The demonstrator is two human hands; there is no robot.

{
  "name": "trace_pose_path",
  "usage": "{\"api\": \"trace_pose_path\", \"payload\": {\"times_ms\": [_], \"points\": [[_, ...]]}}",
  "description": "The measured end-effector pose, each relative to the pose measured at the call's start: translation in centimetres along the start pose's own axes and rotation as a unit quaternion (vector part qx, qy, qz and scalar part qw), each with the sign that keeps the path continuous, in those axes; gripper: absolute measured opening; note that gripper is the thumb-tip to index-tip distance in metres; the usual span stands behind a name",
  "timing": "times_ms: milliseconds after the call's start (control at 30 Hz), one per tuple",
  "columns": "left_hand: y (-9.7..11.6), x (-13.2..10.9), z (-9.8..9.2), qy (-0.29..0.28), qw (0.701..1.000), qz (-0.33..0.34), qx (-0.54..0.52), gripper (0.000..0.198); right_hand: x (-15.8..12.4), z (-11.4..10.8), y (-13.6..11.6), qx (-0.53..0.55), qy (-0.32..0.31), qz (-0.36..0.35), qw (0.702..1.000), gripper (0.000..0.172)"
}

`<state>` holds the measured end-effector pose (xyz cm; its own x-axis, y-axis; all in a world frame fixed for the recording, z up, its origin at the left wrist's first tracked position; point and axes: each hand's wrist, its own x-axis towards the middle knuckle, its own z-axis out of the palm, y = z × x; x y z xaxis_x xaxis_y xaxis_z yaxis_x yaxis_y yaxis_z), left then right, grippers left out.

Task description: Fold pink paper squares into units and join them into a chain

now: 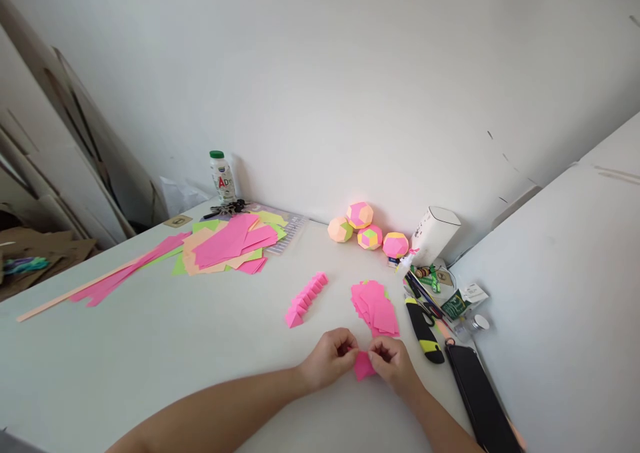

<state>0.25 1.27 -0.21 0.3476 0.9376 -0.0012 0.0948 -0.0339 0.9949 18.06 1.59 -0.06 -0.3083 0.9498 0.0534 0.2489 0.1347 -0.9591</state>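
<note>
A small pink piece of paper [364,366] is pinched between my two hands, low over the front of the table. My left hand [330,358] is closed on its left side, thumb against fingers. At the right side my right hand [394,363] grips the same paper; the fingertips cover part of it. Just beyond my hands lies a fanned pile of pink paper pieces [375,306], with a bit of green showing beneath. A row of folded pink paper units [307,299] stands on the table to the left of that pile.
Several faceted paper balls [360,215] sit by the wall. Pink, peach and green paper sheets [225,243] and long strips [125,273] lie at left, near a white bottle [223,177]. On the right are a black-and-yellow cutter [424,331], a black phone-like case [483,396] and a white container [434,235].
</note>
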Motion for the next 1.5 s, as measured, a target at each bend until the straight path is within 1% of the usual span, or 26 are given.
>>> {"api": "trace_pose_path", "payload": {"times_ms": [100,233,267,333,400,467,567,667,833,967,1067,1167,1233,1333,1433,1500], "points": [[0.0,0.1,-0.1,0.010,0.999,-0.018,-0.046,0.004,0.0,-0.3,0.1,0.045,0.017,0.027,0.998,0.016],[-0.5,0.3,-0.3,0.015,0.992,-0.046,-0.113,0.004,-0.1,-0.5,0.2,0.123,0.056,0.026,0.991,0.022],[-0.6,0.3,-0.3,0.017,0.991,-0.050,-0.119,0.004,-0.1,-0.5,0.2,0.141,0.059,0.028,0.988,0.022],[-0.7,0.3,-0.4,0.020,0.991,-0.054,-0.121,0.005,-0.1,-0.5,0.3,0.159,0.044,0.038,0.986,0.021],[-0.6,0.3,-0.4,0.021,0.991,-0.054,-0.118,0.008,-0.1,-0.3,0.6,0.141,0.010,0.046,0.989,0.024],[-0.4,0.2,-0.3,0.014,0.992,-0.051,-0.114,0.010,-0.1,-0.2,0.7,0.097,-0.017,0.035,0.995,0.024],[0.0,0.0,-0.3,-0.016,0.994,-0.039,-0.099,0.011,-0.1,-0.2,0.6,0.033,-0.025,0.004,0.999,0.022],[0.2,-0.1,-0.2,-0.028,0.996,-0.028,-0.073,0.011,-0.1,-0.2,0.4,0.013,-0.034,-0.011,0.999,0.021],[-0.3,0.0,-0.2,0.006,0.997,-0.034,-0.072,0.016,-0.2,-0.2,0.4,0.037,-0.014,-0.001,0.999,0.022],[-0.7,0.1,-0.2,0.024,0.992,-0.039,-0.120,0.023,-0.1,-0.3,0.7,0.066,0.006,0.010,0.998,0.024],[-0.5,0.1,0.0,0.023,0.982,-0.032,-0.184,0.027,-0.1,-0.3,0.8,0.104,0.015,0.032,0.994,0.025],[-0.4,0.0,0.1,0.009,0.976,-0.033,-0.214,0.031,-0.2,-0.2,0.7,0.116,0.009,0.034,0.993,0.026],[-0.3,0.1,0.1,0.010,0.975,-0.032,-0.218,0.035,-0.2,-0.1,0.8,0.112,0.011,0.030,0.993,0.027],[-0.4,0.1,0.1,0.022,0.977,-0.032,-0.209,0.038,-0.1,-0.3,1.0,0.096,0.030,0.030,0.994,0.031],[-0.8,0.2,0.1,0.026,0.982,-0.030,-0.185,0.036,0.0,-0.4,1.3,0.089,0.035,0.023,0.995,0.030],[-1.2,0.2,0.1,0.029,0.984,-0.028,-0.173,0.033,0.1,-0.4,1.4,0.104,0.030,0.023,0.994,0.028]]}}
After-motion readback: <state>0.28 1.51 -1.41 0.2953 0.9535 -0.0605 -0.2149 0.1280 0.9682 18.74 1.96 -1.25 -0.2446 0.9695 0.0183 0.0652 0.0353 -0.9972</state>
